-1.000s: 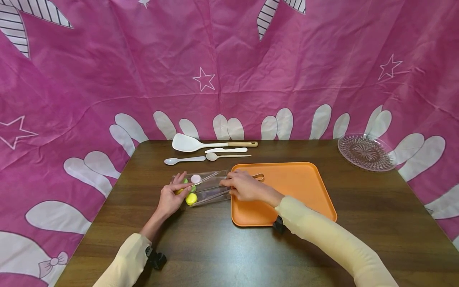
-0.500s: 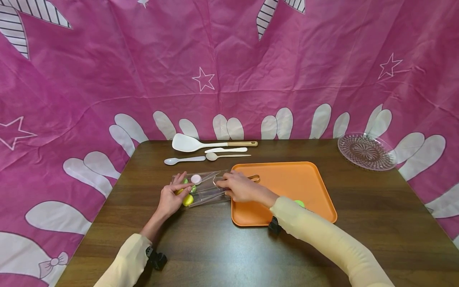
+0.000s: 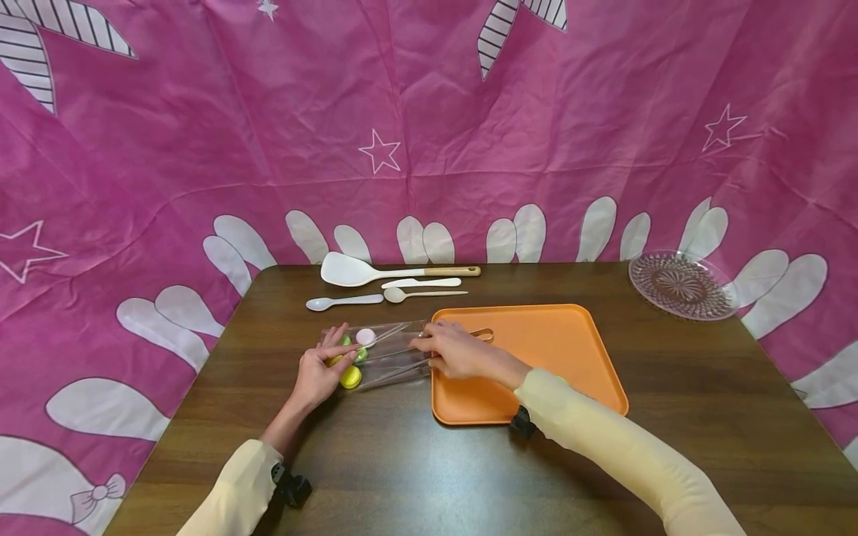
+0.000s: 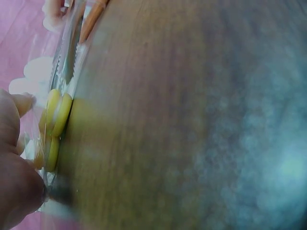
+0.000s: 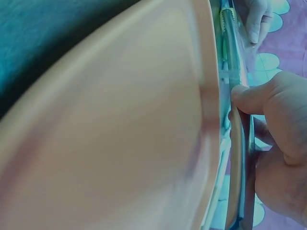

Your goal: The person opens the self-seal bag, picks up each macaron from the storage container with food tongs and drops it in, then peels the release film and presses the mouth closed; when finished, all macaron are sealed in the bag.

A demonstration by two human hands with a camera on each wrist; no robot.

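Observation:
In the head view a clear plastic container (image 3: 389, 370) lies left of the orange tray (image 3: 556, 335). Its left part holds yellow macarons (image 3: 351, 377), green macarons (image 3: 361, 354) and a pale pink macaron (image 3: 366, 337). My left hand (image 3: 320, 378) grips that end, its fingers spread over it; the left wrist view shows stacked yellow macarons (image 4: 60, 115) beside the fingers. My right hand (image 3: 459, 353), over the tray's left edge, pinches a pair of metal tongs (image 5: 244, 177) with a copper-coloured handle. Their front part reaches into the container; whether the tips touch a macaron I cannot tell.
Behind the container lie a white spatula (image 3: 345, 270), a white knife (image 3: 422, 283) and two spoons (image 3: 395, 295). A clear patterned plate (image 3: 680, 286) stands at the far right. A bit of green (image 3: 561, 380) shows on the tray beside my right sleeve.
My right hand with the tongs shifted left, then back right. A yellow macaron has slid slightly left in the container. The green piece on the tray is now mostly behind my sleeve.

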